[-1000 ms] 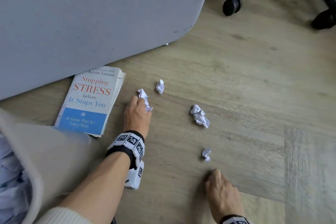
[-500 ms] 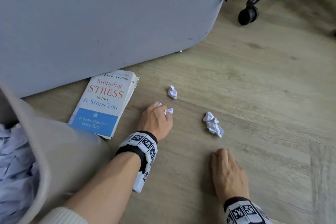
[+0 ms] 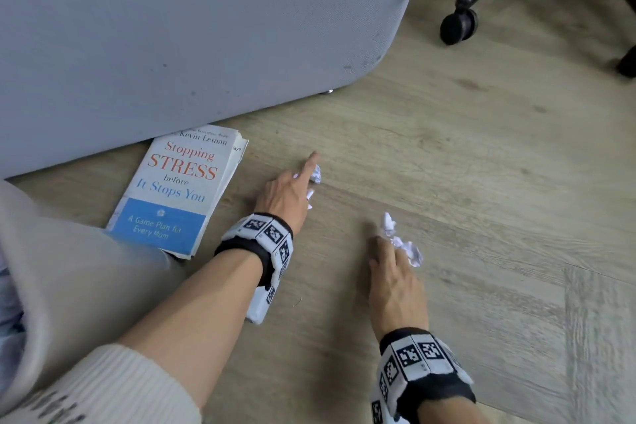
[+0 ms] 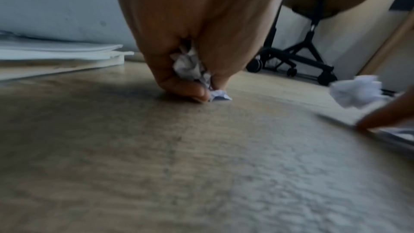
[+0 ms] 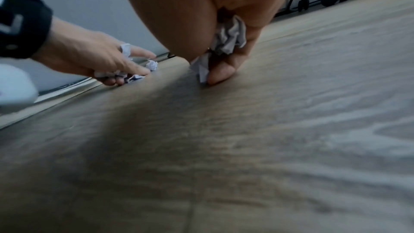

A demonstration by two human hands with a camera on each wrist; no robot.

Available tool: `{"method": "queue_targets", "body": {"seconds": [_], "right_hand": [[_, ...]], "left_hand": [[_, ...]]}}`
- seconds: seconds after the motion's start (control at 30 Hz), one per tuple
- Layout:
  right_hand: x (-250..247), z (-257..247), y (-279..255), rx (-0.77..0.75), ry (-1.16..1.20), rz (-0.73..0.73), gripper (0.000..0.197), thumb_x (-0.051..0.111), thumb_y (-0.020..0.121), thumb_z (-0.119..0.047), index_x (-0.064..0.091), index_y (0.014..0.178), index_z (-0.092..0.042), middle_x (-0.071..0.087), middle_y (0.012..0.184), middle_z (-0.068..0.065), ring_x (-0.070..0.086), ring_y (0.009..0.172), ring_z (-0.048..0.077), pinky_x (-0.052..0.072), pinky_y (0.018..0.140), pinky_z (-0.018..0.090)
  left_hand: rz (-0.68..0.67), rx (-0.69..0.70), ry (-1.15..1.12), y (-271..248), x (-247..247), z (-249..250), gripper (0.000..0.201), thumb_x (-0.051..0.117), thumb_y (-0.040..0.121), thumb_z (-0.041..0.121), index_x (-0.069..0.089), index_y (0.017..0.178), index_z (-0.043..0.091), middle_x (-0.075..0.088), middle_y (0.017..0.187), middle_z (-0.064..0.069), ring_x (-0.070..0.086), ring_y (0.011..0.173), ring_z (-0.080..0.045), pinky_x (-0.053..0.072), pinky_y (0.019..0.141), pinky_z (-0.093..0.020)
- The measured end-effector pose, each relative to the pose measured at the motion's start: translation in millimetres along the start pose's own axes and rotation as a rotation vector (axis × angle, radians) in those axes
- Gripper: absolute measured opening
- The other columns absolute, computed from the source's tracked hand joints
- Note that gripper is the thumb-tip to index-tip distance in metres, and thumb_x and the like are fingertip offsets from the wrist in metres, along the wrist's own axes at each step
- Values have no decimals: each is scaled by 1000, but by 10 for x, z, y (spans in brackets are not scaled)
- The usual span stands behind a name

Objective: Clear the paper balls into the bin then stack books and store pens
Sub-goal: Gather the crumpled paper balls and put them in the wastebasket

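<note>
Left hand [image 3: 287,194] clutched paper balls [image 4: 190,65], forefinger extended far-right. Right hand [image 3: 395,282] pinched another wad [image 3: 401,239]. Book [image 3: 175,189] lay left, long axis near-far.

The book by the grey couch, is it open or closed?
Closed. The book lies flat on the floor with its front cover facing up, title showing, and no pages spread. Its top corner tucks under the couch.

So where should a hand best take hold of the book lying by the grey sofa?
The book lies flat, its top edge tucked under the sofa. Its curling right-hand page edge is free, so come from the right, slide fingers under, thumb on the cover.
</note>
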State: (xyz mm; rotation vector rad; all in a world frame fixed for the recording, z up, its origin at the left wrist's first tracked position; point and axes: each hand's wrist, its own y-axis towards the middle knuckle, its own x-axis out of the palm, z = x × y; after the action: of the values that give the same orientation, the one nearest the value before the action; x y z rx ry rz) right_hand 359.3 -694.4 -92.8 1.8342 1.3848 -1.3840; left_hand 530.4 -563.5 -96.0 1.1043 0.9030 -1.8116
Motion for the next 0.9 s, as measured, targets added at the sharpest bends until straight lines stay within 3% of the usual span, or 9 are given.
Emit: {"method": "queue_targets", "body": {"seconds": [0.07, 0.17, 0.37, 0.53, 0.63, 0.73, 0.8, 0.87, 0.9], "right_hand": [[29, 35, 12, 37, 15, 29, 19, 44, 96, -13, 49, 114, -8, 55, 106, 7, 58, 85, 27, 47, 63, 36], [24, 94, 9, 12, 24, 11, 7, 44, 94, -10, 49, 99, -8, 53, 97, 4, 52, 87, 26, 41, 60, 34], [-117, 31, -178, -144, 113, 106, 23, 53, 91, -2, 39, 93, -20, 53, 83, 1, 48, 54, 27, 42, 45, 42], [-267, 71, -108, -13, 323, 227, 16, 51, 95, -13, 45, 104, -25, 61, 84, -1, 52, 67, 15, 38, 62, 31], [-342, 142, -89, 68, 518, 266, 16, 52, 95, -15, 47, 100, -29, 62, 60, -1, 60, 57, 12, 46, 60, 32], [-426, 213, -57, 108, 581, 329, 14, 51, 96, -15, 49, 104, -26, 62, 56, 1, 60, 53, 13, 51, 61, 32], [-400, 286, -5, 130, 540, 337, 15, 49, 97, -15, 49, 110, -23, 64, 63, 3, 60, 60, 11, 51, 68, 34], [-344, 340, 52, 130, 452, 344, 20, 48, 98, -16, 50, 117, -20, 65, 84, 8, 58, 74, 14, 46, 72, 33], [-313, 348, 84, 141, 419, 342, 24, 48, 98, -15, 50, 121, -18, 62, 97, 9, 55, 79, 15, 41, 72, 29]], "left_hand": [[-5, 38, -56, 73, 19, -1, 35, 47, 95, 11, 44, 126, 25, 63, 95, -4, 65, 73, -22, 52, 69, -36], [2, -21, -67, 48, -16, 49, 11, 49, 96, 15, 43, 105, 12, 65, 97, -9, 66, 80, -32, 52, 69, -43], [-31, -75, -61, -207, 31, 191, 13, 52, 95, 14, 47, 105, 7, 65, 107, -11, 63, 91, -30, 41, 68, -33], [-44, 13, -153, -327, 31, 497, 11, 53, 91, 7, 47, 101, 8, 60, 98, -14, 56, 82, -28, 35, 64, -29], [-32, 39, -230, -240, 31, 713, 8, 49, 95, 12, 45, 101, 9, 55, 92, -10, 49, 77, -23, 35, 65, -30], [-37, 24, -197, -222, 129, 851, 23, 43, 98, 34, 41, 100, 12, 51, 88, -10, 56, 77, -27, 35, 61, -32], [-99, -10, -98, -276, 234, 903, 56, 36, 90, 64, 40, 113, 14, 48, 98, -10, 56, 83, -29, 37, 62, -33], [-161, 23, 44, -352, 330, 940, 80, 37, 73, 84, 37, 119, 18, 40, 110, -8, 51, 89, -27, 40, 64, -34], [-172, 56, 118, -378, 367, 950, 80, 43, 71, 83, 36, 119, 19, 38, 114, -8, 49, 91, -27, 40, 64, -34]]}}
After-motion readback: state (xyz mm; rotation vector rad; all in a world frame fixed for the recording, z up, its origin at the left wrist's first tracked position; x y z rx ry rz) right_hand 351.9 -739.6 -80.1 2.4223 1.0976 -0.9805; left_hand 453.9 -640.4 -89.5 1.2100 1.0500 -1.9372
